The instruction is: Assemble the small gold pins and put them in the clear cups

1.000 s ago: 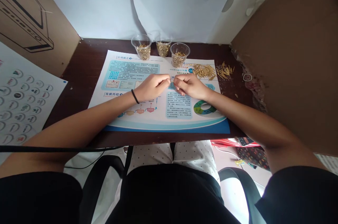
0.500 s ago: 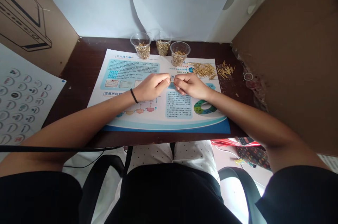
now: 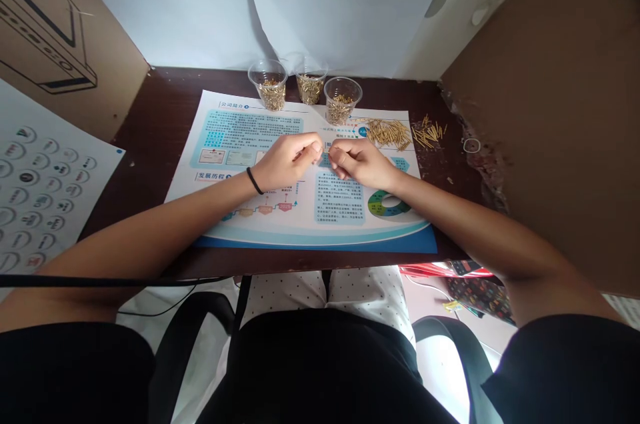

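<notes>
Over the printed sheet (image 3: pixel 240 227), both hands are pinched close together with a small gap between the fingertips. My left hand (image 3: pixel 289 161) has thumb and forefinger pressed together; whatever it may hold is hidden. In my right hand (image 3: pixel 364 163) a thin gold-coloured pin is pinched, only a bit of it showing at the fingertips. Just beyond the right hand lies a pile of gold-coloured pins (image 3: pixel 389 135), with a smaller group of pins (image 3: pixel 429 133) to its right. Three clear plastic cups with small gold-coloured parts stand behind: left cup (image 3: pixel 273 94), middle cup (image 3: pixel 310 85), right cup (image 3: pixel 341 104).
A cardboard box (image 3: pixel 75 31) and a sheet with round logos (image 3: pixel 45 177) are on the left. Brown cardboard (image 3: pixel 555 117) walls the right side, near a small pale ring (image 3: pixel 471 145). White paper (image 3: pixel 340 4) covers the back. A black cable (image 3: pixel 100 281) crosses the lower left.
The fingertips have drawn slightly apart, the left hand shifting a little left and up. The gold-coloured pin that spanned the gap between them now shows less.
</notes>
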`<state>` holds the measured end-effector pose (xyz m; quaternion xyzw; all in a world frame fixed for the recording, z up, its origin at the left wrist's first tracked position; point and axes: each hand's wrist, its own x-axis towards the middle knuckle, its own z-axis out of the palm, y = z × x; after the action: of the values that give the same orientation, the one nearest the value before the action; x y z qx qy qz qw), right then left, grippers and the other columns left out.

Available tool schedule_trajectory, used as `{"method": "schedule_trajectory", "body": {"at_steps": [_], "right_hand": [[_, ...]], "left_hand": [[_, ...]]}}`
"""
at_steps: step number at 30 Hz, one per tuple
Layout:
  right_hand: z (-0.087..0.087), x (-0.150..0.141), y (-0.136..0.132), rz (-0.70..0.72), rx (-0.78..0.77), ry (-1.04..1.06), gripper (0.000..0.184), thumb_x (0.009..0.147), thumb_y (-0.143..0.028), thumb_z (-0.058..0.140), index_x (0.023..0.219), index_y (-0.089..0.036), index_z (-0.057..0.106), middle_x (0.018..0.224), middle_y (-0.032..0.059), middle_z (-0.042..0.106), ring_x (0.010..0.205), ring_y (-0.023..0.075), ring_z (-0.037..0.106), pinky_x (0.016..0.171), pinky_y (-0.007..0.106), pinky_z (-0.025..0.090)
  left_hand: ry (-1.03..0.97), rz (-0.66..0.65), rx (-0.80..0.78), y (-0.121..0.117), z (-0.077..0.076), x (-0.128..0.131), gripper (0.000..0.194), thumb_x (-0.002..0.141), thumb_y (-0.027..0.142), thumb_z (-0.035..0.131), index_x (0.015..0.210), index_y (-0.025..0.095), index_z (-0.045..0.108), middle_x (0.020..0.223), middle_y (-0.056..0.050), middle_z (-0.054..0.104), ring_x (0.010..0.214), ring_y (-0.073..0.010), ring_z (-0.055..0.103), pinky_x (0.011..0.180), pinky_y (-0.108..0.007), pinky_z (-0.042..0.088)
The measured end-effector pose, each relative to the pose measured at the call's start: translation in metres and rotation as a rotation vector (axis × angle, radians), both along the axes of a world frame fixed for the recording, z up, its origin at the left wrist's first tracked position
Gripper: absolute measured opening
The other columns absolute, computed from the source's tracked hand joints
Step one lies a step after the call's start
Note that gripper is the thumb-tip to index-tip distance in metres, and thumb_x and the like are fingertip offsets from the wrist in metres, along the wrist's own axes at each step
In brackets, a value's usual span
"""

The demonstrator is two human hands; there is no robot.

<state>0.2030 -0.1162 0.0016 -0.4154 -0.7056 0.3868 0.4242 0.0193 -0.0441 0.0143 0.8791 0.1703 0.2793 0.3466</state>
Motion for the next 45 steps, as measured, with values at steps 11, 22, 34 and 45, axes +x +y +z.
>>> {"method": "schedule_trajectory", "body": {"at_steps": [11,22,34,45], "right_hand": [[0.002,-0.023,0.002,-0.205,-0.055,0.251,0.043,0.089,-0.056,0.055,0.07,-0.017,0.059,0.063,-0.0013,0.061,0.046,0.0046,0.05,0.044,0.019,0.04],[0.005,-0.026,-0.001,-0.435,0.05,0.138,0.042,0.083,-0.053,0.065,0.065,-0.018,0.054,0.055,-0.0037,0.049,0.049,0.0065,0.042,0.047,0.022,0.035],[-0.002,-0.016,0.009,-0.363,-0.085,0.395,0.036,0.083,-0.054,0.065,0.084,-0.021,0.052,0.071,-0.0017,0.056,0.05,0.0065,0.042,0.041,0.022,0.035],[-0.013,-0.006,0.009,-0.29,-0.079,0.231,0.028,0.089,-0.043,0.059,0.104,-0.019,0.059,0.081,0.0002,0.062,0.059,0.0069,0.054,0.051,0.021,0.044]], "left_hand": [[-0.348,0.155,-0.439,-0.015,-0.006,0.016,0.034,0.094,0.047,0.053,0.09,0.015,0.065,0.072,-0.003,0.058,0.057,-0.0079,0.057,0.048,-0.02,0.044],[-0.333,0.285,-0.66,-0.021,-0.006,0.02,0.024,0.096,0.036,0.05,0.083,0.015,0.053,0.09,-0.004,0.061,0.076,-0.0088,0.061,0.049,-0.013,0.048],[-0.12,0.087,-0.757,-0.009,-0.002,0.013,0.032,0.094,0.039,0.056,0.074,0.014,0.053,0.06,-0.002,0.06,0.044,-0.0054,0.053,0.036,-0.016,0.037],[-0.059,0.137,-0.892,0.009,0.002,-0.001,0.013,0.088,0.02,0.064,0.079,0.011,0.06,0.073,-0.006,0.07,0.065,-0.0109,0.068,0.063,-0.022,0.056]]}}
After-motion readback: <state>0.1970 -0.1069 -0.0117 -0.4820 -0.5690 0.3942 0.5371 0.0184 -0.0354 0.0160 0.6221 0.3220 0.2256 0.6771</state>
